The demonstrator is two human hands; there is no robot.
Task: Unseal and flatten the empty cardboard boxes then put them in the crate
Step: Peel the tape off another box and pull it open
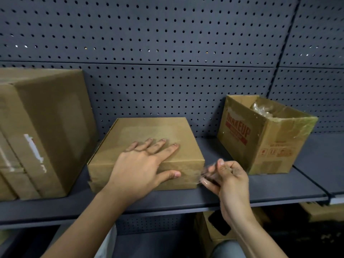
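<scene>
Cardboard boxes [46, 127] are sitting three along the shelf [260, 190]; I'm pressing my flat left hand [141, 168] on the middle box [149, 131], right hand [229, 179] pinching tape [206, 172].

The shelf [279, 185] is backed by a pegboard wall [167, 43], so reach ends there. A tall box [52, 127] blocks the left end. Between it and the flat box [154, 131] only a narrow gap shows, perhaps too tight for a hand, though blur makes that hard to judge. Above the flat box the room is free up to the wall, save where the left hand [143, 164] lies flat on the lid. A bare strip of shelf runs between the flat box and the open box [268, 138]; the right hand [229, 179], pinching a tape strip [206, 172], fills its near end. Right of the open box the shelf lies bare, as does its front edge
</scene>
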